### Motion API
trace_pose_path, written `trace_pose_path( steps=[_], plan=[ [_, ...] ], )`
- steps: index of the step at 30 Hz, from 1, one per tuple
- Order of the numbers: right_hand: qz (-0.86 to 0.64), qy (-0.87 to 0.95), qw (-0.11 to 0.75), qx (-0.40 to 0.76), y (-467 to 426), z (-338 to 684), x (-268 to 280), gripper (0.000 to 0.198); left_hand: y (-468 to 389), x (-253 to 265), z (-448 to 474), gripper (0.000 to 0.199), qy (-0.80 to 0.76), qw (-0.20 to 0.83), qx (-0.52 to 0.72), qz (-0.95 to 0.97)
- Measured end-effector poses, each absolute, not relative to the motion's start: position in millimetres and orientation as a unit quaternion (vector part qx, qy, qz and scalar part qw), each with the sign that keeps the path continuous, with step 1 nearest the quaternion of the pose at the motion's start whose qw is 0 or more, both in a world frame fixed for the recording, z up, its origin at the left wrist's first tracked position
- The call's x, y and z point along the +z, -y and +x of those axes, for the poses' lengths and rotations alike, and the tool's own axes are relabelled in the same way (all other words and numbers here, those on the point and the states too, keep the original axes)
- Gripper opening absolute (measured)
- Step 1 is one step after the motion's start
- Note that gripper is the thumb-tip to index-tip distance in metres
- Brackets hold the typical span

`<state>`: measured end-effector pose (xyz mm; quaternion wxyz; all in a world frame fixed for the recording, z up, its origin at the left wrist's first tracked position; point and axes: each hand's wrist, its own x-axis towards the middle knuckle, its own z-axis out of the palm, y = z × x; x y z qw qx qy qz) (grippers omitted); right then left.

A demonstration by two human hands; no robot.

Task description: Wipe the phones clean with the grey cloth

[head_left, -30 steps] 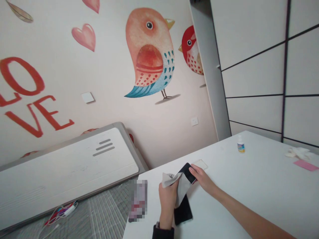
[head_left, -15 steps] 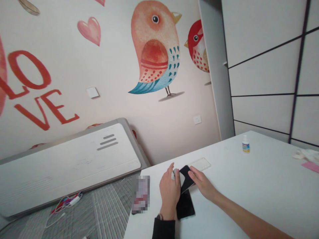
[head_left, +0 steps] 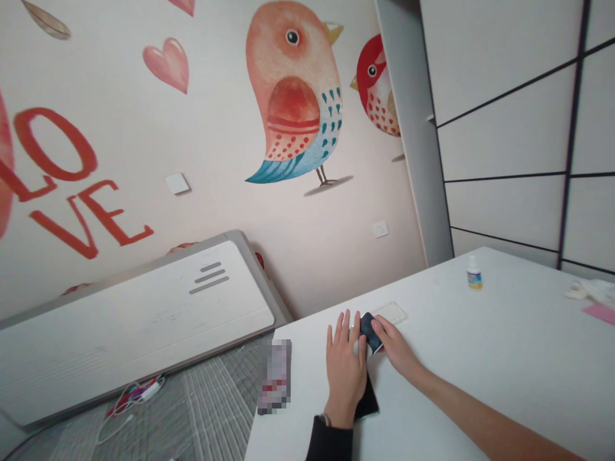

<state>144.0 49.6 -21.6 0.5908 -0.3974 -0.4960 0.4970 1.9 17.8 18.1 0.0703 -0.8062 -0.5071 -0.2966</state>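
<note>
My right hand [head_left: 396, 342] grips a dark-screened smartphone [head_left: 371, 331] by its right edge, thumb on top, holding it above the table. My left hand [head_left: 344, 368] lies across the phone's left part with its fingers stretched out. Between that hand and the phone shows a bit of white cloth [head_left: 356, 346], mostly hidden by the palm. Under the left hand, a second black phone-like slab [head_left: 369, 400] rests on the table, its upper part covered. Behind the hands lies a clear phone case [head_left: 394, 312].
On the white table [head_left: 461, 378] stand a small white bottle [head_left: 474, 274] and, far right, a crumpled white cloth [head_left: 593, 291] beside a pink piece [head_left: 600, 312]. A pixelated flat item [head_left: 275, 376] lies at the left edge. White cables [head_left: 134, 397] lie beyond it, lower left.
My left hand has moved right over the phone, its fingers now straighter and hiding more of the cloth and screen. My right hand still grips the phone, which is tilted slightly differently.
</note>
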Motion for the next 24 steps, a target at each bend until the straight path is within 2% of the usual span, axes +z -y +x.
trace_pose_path(
  steps=[6, 9, 10, 15, 24],
  plan=[
    [-0.400, 0.466, 0.614, 0.495, -56, 149, -26, 0.061, -12, 21, 6, 0.058, 0.449, 0.065, -0.255, -0.854],
    [-0.407, 0.437, 0.633, 0.494, -61, 153, -25, 0.065, -15, 21, 2, 0.088, 0.444, 0.069, -0.289, -0.845],
    [-0.408, 0.426, 0.639, 0.494, -63, 155, -24, 0.065, -16, 21, 0, 0.092, 0.457, 0.072, -0.307, -0.832],
    [-0.419, 0.383, 0.669, 0.480, -69, 164, -19, 0.070, -19, 23, -6, 0.054, 0.489, 0.074, -0.289, -0.819],
    [-0.398, 0.376, 0.669, 0.503, -61, 154, -18, 0.065, -14, 26, 1, 0.059, 0.434, 0.086, -0.234, -0.866]
  ],
)
